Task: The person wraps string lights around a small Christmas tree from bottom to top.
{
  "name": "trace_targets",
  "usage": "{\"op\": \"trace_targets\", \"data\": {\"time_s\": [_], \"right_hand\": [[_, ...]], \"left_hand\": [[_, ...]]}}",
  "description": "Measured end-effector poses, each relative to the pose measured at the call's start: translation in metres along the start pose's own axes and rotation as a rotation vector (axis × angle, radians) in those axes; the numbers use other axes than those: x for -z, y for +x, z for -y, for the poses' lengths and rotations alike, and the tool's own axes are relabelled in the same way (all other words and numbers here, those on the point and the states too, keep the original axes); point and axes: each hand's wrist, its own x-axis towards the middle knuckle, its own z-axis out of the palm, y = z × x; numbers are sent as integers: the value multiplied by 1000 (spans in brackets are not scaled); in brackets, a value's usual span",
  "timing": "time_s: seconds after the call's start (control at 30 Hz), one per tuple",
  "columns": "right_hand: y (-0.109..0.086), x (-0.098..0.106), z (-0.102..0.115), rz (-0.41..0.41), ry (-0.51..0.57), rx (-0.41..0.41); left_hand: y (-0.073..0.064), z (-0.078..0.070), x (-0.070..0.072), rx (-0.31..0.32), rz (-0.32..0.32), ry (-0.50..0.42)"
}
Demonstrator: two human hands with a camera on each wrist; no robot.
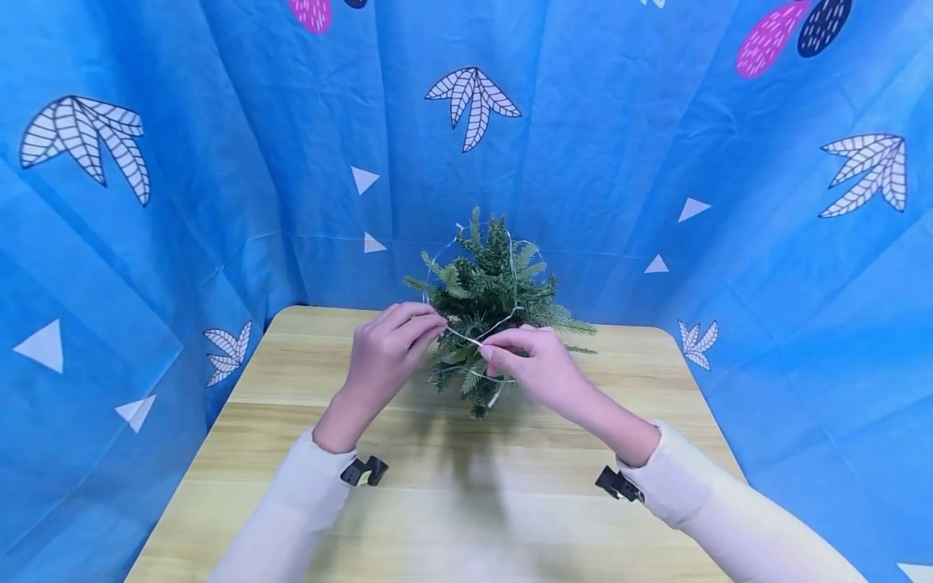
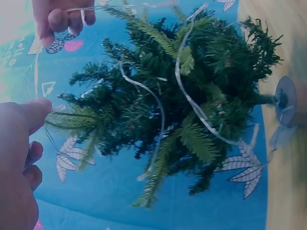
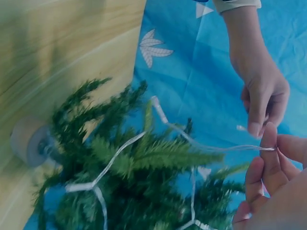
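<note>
A small artificial Christmas tree (image 1: 477,279) stands on the table, and a thin string of clear fairy lights (image 1: 463,337) winds loosely about its branches. My left hand (image 1: 389,344) pinches the light string between thumb and fingers at the tree's near left side. A short way to the right, my right hand (image 1: 543,372) pinches the same string, and a short stretch of wire spans the two hands. White-tipped bulbs (image 3: 80,187) show among the needles in the right wrist view. The tree's round base (image 2: 289,100) appears in the left wrist view.
The light wood table (image 1: 291,453) reaches forward to a blue patterned curtain (image 1: 583,146), which hangs behind it and along both sides. Dark straps with small black mounts (image 1: 364,471) sit at the sleeve cuffs.
</note>
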Motion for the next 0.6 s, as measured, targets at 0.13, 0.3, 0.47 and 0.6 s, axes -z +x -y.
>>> {"op": "trace_targets", "data": {"time_s": [0.13,0.3,0.47,0.6], "right_hand": [[-1,15,-9,-13,-96,32],[1,42,-14,-6,-159,19],[4,70,-14,-8,-216,6],[8,88,-14,-21,-261,16]], "left_hand": [[-4,3,-9,41,2,-4],[-5,5,-21,90,-12,6],[-4,5,-29,150,-46,5],[-3,4,-35,183,-60,-4]]}}
